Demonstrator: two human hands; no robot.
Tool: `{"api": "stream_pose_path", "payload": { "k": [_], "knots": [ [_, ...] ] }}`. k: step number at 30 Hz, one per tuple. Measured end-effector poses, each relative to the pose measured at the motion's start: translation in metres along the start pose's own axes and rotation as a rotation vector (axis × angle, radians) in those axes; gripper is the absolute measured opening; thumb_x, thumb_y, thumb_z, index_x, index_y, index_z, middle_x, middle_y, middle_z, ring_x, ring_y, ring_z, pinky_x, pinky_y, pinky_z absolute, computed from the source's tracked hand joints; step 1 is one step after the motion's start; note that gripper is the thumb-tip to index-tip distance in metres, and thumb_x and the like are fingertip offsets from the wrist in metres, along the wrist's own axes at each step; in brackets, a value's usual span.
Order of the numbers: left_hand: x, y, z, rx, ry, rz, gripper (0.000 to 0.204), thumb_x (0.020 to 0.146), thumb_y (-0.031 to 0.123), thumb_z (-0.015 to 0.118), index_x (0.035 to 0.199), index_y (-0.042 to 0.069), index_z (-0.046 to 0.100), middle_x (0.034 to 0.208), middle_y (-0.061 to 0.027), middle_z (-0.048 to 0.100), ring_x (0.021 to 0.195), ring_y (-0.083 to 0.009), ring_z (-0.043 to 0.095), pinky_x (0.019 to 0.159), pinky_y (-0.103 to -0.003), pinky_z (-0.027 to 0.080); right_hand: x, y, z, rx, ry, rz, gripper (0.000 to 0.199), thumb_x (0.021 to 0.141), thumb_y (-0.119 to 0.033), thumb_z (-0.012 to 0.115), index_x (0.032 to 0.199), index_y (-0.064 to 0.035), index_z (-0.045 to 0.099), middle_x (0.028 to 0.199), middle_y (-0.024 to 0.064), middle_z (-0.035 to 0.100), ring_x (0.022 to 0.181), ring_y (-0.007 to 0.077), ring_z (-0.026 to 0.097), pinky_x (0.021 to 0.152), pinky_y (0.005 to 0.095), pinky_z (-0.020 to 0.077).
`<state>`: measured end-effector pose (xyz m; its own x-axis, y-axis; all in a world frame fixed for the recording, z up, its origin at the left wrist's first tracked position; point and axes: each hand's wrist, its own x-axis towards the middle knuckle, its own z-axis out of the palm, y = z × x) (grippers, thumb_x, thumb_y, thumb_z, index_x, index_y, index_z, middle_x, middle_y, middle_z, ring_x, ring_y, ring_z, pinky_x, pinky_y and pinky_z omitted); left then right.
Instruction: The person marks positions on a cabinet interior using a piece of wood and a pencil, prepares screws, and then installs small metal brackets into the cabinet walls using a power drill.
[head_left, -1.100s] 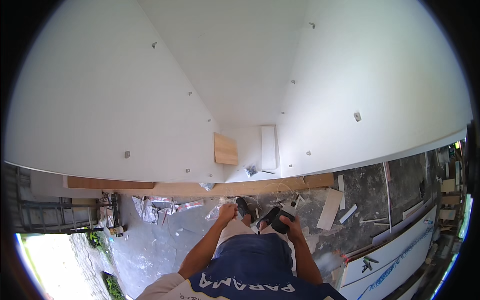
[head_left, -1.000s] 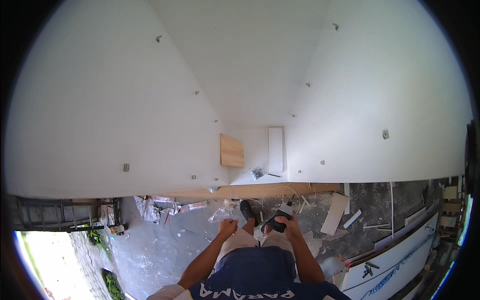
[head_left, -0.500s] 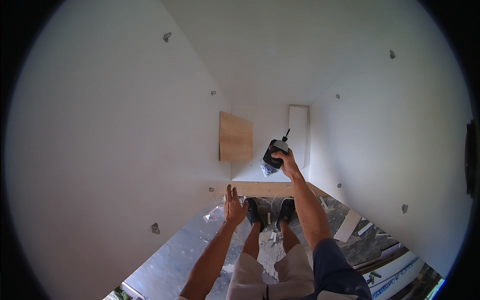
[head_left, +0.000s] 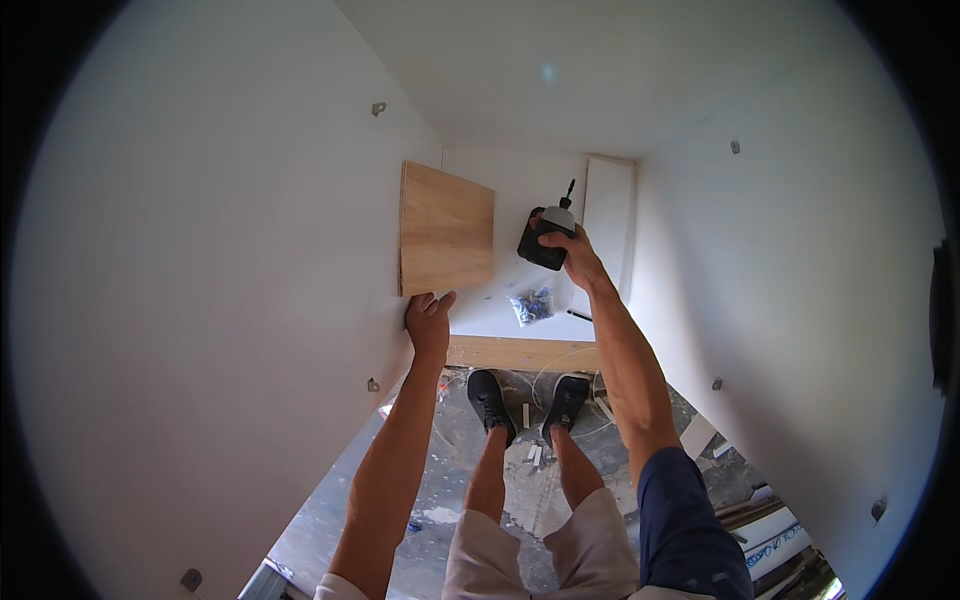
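My right hand (head_left: 580, 262) is wrapped round a black and grey cordless drill (head_left: 546, 240), whose bit points up and away over the white base panel. At the left, my left hand (head_left: 430, 325) is by the lower edge of a light plywood board (head_left: 447, 230), thumb apart and the other fingers partly bent against the left white panel (head_left: 250, 260). Whether the fingertips touch the board I cannot tell. The board leans upright beside that panel. Below the drill, a clear bag of small hardware (head_left: 532, 306) lies on the base panel.
Metal brackets stick out from the left panel and the right white panel (head_left: 800, 280). A white strip (head_left: 608, 225) stands at the back right. A wooden beam (head_left: 520, 353) crosses in front of my shoes (head_left: 490, 402). Offcuts (head_left: 535, 455) and thin cable litter the floor.
My view has moved closer into the white enclosure. My left hand has reached forward to the plywood board's lower edge. The drill remains in my right hand, now clear of the hardware bag.
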<state>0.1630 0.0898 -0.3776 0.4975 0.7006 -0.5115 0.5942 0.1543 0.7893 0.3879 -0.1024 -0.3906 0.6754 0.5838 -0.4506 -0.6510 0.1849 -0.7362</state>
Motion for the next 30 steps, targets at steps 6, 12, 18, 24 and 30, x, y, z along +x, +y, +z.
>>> {"api": "stream_pose_path", "payload": {
  "k": [6,12,18,24,30],
  "knots": [
    [0.019,0.048,0.027,-0.378,0.247,-0.166,0.046,0.087,0.022,0.075,0.125,0.004,0.057,0.120,-0.0061,0.062,0.100,-0.0173,0.060,0.079,-0.034,0.051,-0.019,-0.007,-0.005,0.139,0.091,-0.102,0.047,0.078,-0.017,0.076,0.120,-0.0016,0.061,0.111,0.0085,0.066,0.105,0.0192,0.060,0.097,0.0326,0.0437],
    [0.015,0.037,0.025,-0.353,0.215,0.075,0.046,0.091,0.023,0.073,0.124,-0.004,0.055,0.113,-0.0089,0.065,0.095,-0.0151,0.061,0.078,-0.032,0.051,-0.099,0.108,-0.082,-1.433,0.462,-0.178,0.020,0.081,-0.009,0.062,0.100,-0.0077,0.066,0.090,0.0138,0.064,0.078,0.0284,0.068,0.069,0.0394,0.0552],
    [-0.038,0.054,0.025,-0.287,0.220,0.189,0.048,0.093,0.019,0.071,0.126,-0.008,0.051,0.114,-0.0129,0.063,0.103,-0.0194,0.061,0.089,-0.034,0.050,-0.118,0.143,-0.107,-1.946,0.388,-0.298,0.020,0.085,-0.012,0.059,0.103,-0.0023,0.063,0.094,0.0115,0.059,0.089,0.0280,0.063,0.072,0.0431,0.0519],
    [-0.125,0.059,-0.014,-0.291,0.315,0.227,0.066,0.092,0.020,0.071,0.143,-0.001,0.034,0.139,-0.0155,0.046,0.123,-0.0261,0.054,0.103,-0.044,0.050,-0.126,0.140,-0.103,-1.766,0.512,-0.463,0.023,0.085,-0.004,0.061,0.106,0.0028,0.055,0.110,0.0192,0.051,0.097,0.0318,0.057,0.082,0.0484,0.0485],
    [-0.209,0.052,-0.036,-0.163,0.322,0.101,0.053,0.093,0.018,0.071,0.136,-0.002,0.047,0.133,-0.0145,0.053,0.121,-0.0250,0.054,0.100,-0.039,0.048,-0.104,0.117,-0.127,-1.213,1.020,-0.285,0.050,0.087,-0.014,0.068,0.124,0.0050,0.042,0.120,0.0255,0.045,0.092,0.0441,0.060,0.082,0.0523,0.0521]
  ]
}}
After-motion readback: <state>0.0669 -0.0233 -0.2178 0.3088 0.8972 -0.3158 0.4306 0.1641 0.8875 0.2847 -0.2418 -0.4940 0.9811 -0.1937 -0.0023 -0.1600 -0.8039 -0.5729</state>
